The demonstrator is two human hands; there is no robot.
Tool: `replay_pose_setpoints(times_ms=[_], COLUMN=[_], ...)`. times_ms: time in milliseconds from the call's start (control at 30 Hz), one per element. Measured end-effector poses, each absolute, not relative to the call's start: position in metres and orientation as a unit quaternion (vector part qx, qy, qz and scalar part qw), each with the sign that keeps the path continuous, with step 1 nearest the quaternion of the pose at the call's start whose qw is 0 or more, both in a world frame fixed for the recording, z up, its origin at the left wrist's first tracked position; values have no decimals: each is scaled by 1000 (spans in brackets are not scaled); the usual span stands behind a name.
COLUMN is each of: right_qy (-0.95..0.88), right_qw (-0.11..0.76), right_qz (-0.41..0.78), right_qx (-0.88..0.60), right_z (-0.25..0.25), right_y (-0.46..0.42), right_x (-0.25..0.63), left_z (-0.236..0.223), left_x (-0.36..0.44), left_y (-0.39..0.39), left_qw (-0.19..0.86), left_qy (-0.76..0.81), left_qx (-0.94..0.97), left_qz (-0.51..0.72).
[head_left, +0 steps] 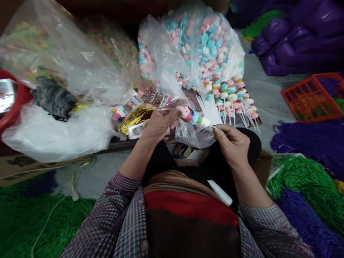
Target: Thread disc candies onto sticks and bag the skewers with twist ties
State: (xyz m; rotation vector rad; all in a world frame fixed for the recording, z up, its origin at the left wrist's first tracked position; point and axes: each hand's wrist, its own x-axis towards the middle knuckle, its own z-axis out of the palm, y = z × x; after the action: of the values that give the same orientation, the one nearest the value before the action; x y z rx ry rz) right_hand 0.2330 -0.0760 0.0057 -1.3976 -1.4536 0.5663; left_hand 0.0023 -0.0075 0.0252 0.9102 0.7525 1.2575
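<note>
Between my hands is a marshmallow skewer, with a pink figure-shaped piece at its left end and blue, green and white pieces after it. My left hand is closed around the pink end. On the right, the white stick is pinched between the thumb and fingers of my right hand. Just beyond lie loose white sticks in a fan. Finished-looking marshmallow skewers are piled to their right. Gold twist ties and small printed packets lie by my left hand.
Large clear bags of pink, blue and white marshmallows and of greenish candies stand behind. White plastic bags and a red basin are at left. An orange crate, purple sacks and green strands lie at right.
</note>
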Motion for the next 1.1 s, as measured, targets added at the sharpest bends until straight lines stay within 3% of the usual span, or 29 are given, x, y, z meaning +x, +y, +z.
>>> replay_pose_setpoints(times_ms=[200, 400, 633, 967, 1033, 1100], right_qy=[-566, -634, -542, -630, -609, -577], right_qw=[468, 418, 482, 483, 478, 446], right_qz=[404, 383, 430, 235, 290, 427], right_qx=[-545, -526, -538, -561, -562, -535], right_z=[5, 6, -2, -11, -11, -9], right_y=[-80, -81, -83, -86, -88, -89], right_x=[222, 224, 223, 209, 208, 209], left_z=[25, 21, 26, 27, 22, 20], left_x=[14, 16, 4, 28, 32, 32], left_y=[-13, -20, -24, -19, -19, -19], left_qw=[660, 646, 629, 612, 608, 605], left_qy=[343, 336, 314, 343, 332, 308], left_qx=[341, 394, 452, 303, 289, 307], left_qz=[574, 561, 548, 645, 661, 668])
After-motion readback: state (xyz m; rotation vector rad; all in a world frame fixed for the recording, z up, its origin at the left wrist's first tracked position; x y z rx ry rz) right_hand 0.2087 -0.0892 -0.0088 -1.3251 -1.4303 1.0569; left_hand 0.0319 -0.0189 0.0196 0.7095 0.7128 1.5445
